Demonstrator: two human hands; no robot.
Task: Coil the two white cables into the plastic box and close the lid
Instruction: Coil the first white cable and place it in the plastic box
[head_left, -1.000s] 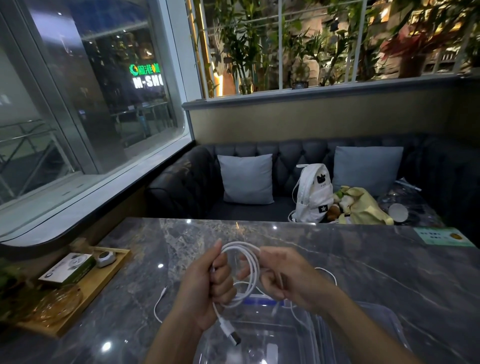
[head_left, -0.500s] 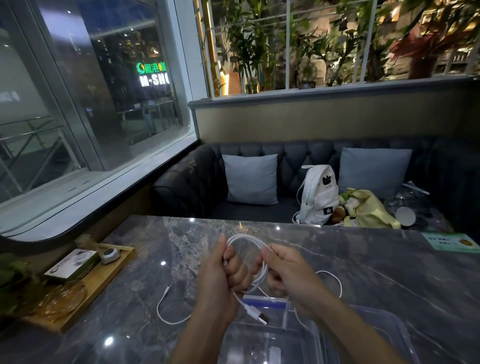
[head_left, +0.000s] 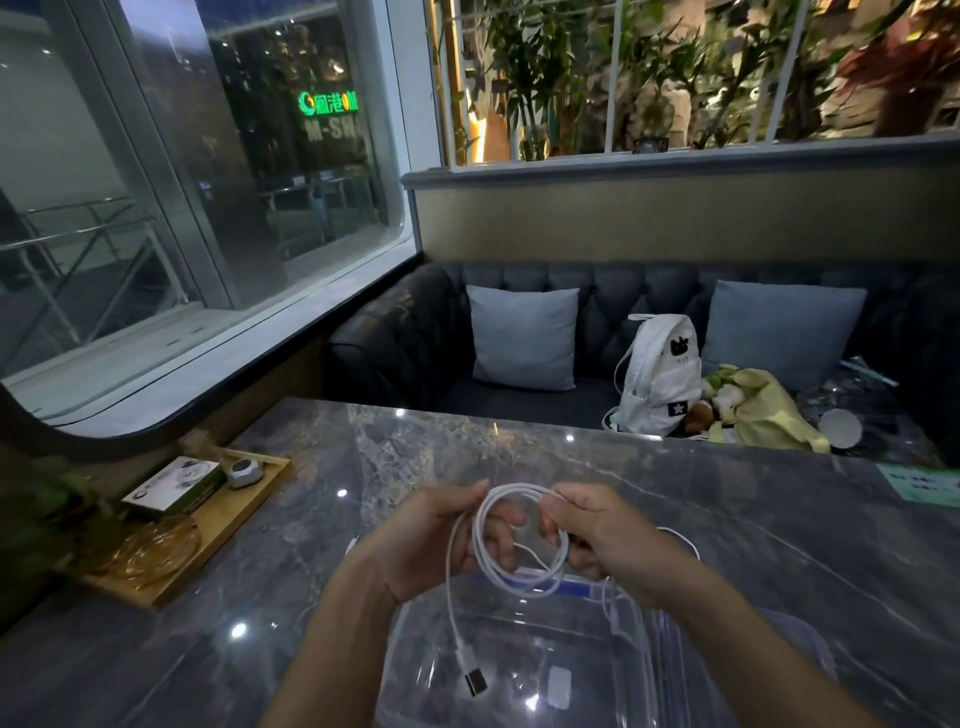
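Note:
A white cable is wound into a loose coil held above the clear plastic box. My left hand holds the coil's left side, fingers curled through the loops. My right hand pinches its right side. The cable's USB plug hangs down over the open box. A second white cable lies on the marble table behind my right hand, mostly hidden. The clear lid lies to the right of the box under my right forearm.
A wooden tray at the table's left edge carries a small box, a metal object and an amber glass dish. A green card lies at the far right. Behind the table a dark sofa holds cushions, a white backpack and a yellow bag.
The coil has been turned flatter and lowered toward the box, and the USB plug now hangs lower over it. My hands have spread slightly apart on the coil.

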